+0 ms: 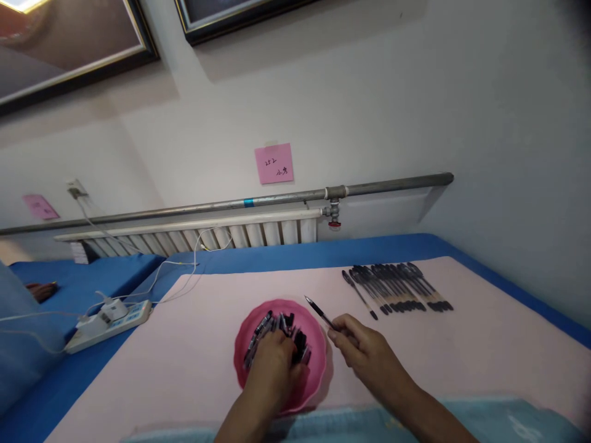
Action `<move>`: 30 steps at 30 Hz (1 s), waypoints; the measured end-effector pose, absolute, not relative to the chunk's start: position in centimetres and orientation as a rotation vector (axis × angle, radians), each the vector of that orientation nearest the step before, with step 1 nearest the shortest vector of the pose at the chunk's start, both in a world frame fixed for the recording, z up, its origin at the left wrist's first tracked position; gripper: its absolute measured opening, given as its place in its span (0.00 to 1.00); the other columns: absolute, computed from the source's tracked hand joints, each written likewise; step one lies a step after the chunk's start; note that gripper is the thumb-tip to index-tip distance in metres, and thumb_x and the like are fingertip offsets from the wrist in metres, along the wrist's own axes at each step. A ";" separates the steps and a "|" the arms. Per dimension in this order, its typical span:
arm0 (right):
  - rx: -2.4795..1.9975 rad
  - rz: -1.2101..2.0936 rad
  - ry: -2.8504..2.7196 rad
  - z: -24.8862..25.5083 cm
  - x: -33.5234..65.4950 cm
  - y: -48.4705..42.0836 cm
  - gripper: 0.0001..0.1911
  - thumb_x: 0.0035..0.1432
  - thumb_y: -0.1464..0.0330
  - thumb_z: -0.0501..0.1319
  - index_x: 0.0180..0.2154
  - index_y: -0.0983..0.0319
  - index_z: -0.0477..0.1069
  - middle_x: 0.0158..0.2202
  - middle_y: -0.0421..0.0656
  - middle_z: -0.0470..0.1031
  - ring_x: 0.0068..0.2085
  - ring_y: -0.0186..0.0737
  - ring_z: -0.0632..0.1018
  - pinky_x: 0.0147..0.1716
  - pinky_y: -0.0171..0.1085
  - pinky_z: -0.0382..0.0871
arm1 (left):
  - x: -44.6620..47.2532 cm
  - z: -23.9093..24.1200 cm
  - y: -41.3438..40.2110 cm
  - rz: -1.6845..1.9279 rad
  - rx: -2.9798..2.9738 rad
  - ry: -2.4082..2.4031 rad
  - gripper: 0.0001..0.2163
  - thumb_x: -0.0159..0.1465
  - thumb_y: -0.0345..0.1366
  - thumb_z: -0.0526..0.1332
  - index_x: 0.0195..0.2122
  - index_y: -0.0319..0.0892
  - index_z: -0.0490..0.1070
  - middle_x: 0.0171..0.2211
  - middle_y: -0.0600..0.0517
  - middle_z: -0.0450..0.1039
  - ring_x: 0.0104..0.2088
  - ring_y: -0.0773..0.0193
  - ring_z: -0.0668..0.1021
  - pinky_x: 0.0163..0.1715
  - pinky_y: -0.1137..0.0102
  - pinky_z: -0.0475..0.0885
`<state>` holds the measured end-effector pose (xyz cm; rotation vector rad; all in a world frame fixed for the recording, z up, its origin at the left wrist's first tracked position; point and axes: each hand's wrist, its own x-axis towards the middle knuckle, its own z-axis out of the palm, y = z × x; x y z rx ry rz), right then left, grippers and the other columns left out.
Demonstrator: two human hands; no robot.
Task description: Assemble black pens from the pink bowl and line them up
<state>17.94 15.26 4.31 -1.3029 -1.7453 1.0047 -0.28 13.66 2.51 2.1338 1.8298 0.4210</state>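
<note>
My right hand (362, 344) pinches a pen (319, 309) near its rear end. The pen has no cap on, and its tip points up and to the left. My left hand (274, 357) reaches down into a pink bowl (318, 372) with a wavy rim. Its fingers are mostly hidden among a heap of small black and clear pen caps (259, 332), so their grip cannot be made out. Right of the bowl lies a row of black capped pens (390, 286), side by side; one pen (360, 295) sits slightly apart at the row's left end.
Pale pink sheeting (203, 320) covers the blue table (369, 246). A white power strip (108, 326) with plugs and cables is at the left. Behind the table are a radiator (272, 234) and a pipe with a red-handled valve (334, 224). Light-blue cloth (498, 418) lies at the near edge.
</note>
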 end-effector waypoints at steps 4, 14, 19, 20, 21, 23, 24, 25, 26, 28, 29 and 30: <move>-1.291 1.008 -1.761 4.2 17.9 15.3 0.09 0.56 0.61 0.54 0.26 0.58 0.63 0.17 0.31 0.58 0.20 0.31 0.63 0.21 0.31 0.58 | 0.5 2.6 13.9 0.180 2.198 1.883 0.12 0.53 0.34 0.56 0.36 0.38 0.74 0.40 0.42 0.72 0.41 0.50 0.71 0.43 0.60 0.62; -1.302 1.005 -1.785 4.2 18.0 15.4 0.09 0.56 0.62 0.54 0.27 0.58 0.63 0.16 0.31 0.58 0.20 0.32 0.64 0.21 0.32 0.58 | 0.7 1.4 14.0 0.449 2.134 1.725 0.10 0.56 0.31 0.54 0.33 0.41 0.75 0.34 0.44 0.72 0.36 0.55 0.72 0.37 0.64 0.64; -1.278 0.964 -1.811 4.3 18.3 15.6 0.09 0.57 0.62 0.55 0.27 0.58 0.66 0.19 0.33 0.63 0.23 0.33 0.67 0.24 0.31 0.61 | -0.8 2.4 13.9 0.757 1.970 1.574 0.08 0.53 0.27 0.56 0.30 0.43 0.73 0.34 0.50 0.72 0.36 0.61 0.72 0.37 0.68 0.64; -1.249 0.957 -1.832 4.4 18.3 15.7 0.09 0.57 0.62 0.55 0.28 0.58 0.67 0.21 0.34 0.66 0.26 0.34 0.70 0.26 0.31 0.62 | -1.3 2.7 13.8 0.839 1.859 1.556 0.08 0.53 0.28 0.56 0.31 0.43 0.72 0.33 0.51 0.72 0.35 0.62 0.73 0.35 0.69 0.65; -1.214 0.952 -1.858 4.4 18.4 15.7 0.09 0.57 0.62 0.55 0.29 0.58 0.68 0.25 0.36 0.70 0.29 0.35 0.72 0.29 0.32 0.64 | -1.8 3.0 13.8 0.905 1.736 1.539 0.08 0.54 0.29 0.55 0.32 0.42 0.71 0.32 0.51 0.73 0.33 0.63 0.73 0.34 0.70 0.65; -1.145 0.946 -1.918 4.3 18.4 15.7 0.09 0.59 0.63 0.54 0.34 0.58 0.71 0.32 0.39 0.74 0.35 0.37 0.74 0.35 0.33 0.66 | -2.7 3.5 13.8 0.996 1.553 1.513 0.08 0.55 0.31 0.54 0.34 0.42 0.71 0.31 0.52 0.73 0.32 0.63 0.74 0.32 0.70 0.66; -1.119 0.939 -1.955 4.2 18.4 15.7 0.10 0.60 0.63 0.53 0.37 0.57 0.72 0.34 0.40 0.75 0.37 0.38 0.75 0.37 0.34 0.66 | -3.0 3.6 13.8 1.026 1.523 1.494 0.08 0.55 0.31 0.55 0.35 0.42 0.71 0.31 0.52 0.73 0.32 0.63 0.74 0.32 0.71 0.67; -1.105 0.921 -1.990 4.1 18.4 15.7 0.11 0.60 0.64 0.53 0.39 0.57 0.72 0.35 0.41 0.75 0.38 0.39 0.75 0.39 0.34 0.67 | -3.2 3.8 13.8 1.050 1.525 1.486 0.08 0.55 0.31 0.55 0.34 0.42 0.71 0.32 0.52 0.73 0.33 0.63 0.74 0.33 0.71 0.67; -1.102 0.895 -2.022 4.0 18.4 15.7 0.11 0.60 0.64 0.53 0.40 0.57 0.72 0.36 0.41 0.76 0.39 0.39 0.75 0.39 0.35 0.67 | -3.3 3.9 13.8 1.066 1.545 1.490 0.08 0.55 0.31 0.55 0.34 0.42 0.71 0.32 0.52 0.73 0.33 0.63 0.74 0.34 0.71 0.67; -1.115 0.836 -2.076 3.8 18.4 15.6 0.12 0.61 0.65 0.52 0.42 0.57 0.72 0.36 0.42 0.76 0.39 0.40 0.75 0.40 0.37 0.67 | -3.3 3.9 13.8 1.073 1.605 1.510 0.08 0.55 0.30 0.55 0.33 0.42 0.72 0.32 0.52 0.73 0.34 0.64 0.74 0.35 0.70 0.67; -1.124 0.808 -2.096 3.7 18.4 15.6 0.12 0.61 0.65 0.52 0.42 0.57 0.72 0.36 0.42 0.75 0.39 0.40 0.75 0.40 0.37 0.67 | -3.3 3.9 13.8 1.068 1.632 1.520 0.08 0.55 0.30 0.54 0.33 0.42 0.72 0.32 0.52 0.73 0.34 0.63 0.74 0.35 0.70 0.67; -1.132 0.780 -2.113 3.7 18.4 15.6 0.12 0.61 0.66 0.52 0.42 0.57 0.72 0.36 0.42 0.75 0.39 0.40 0.75 0.39 0.37 0.67 | -3.2 3.9 13.8 1.064 1.656 1.529 0.09 0.55 0.29 0.54 0.33 0.42 0.72 0.33 0.52 0.73 0.34 0.63 0.74 0.36 0.70 0.67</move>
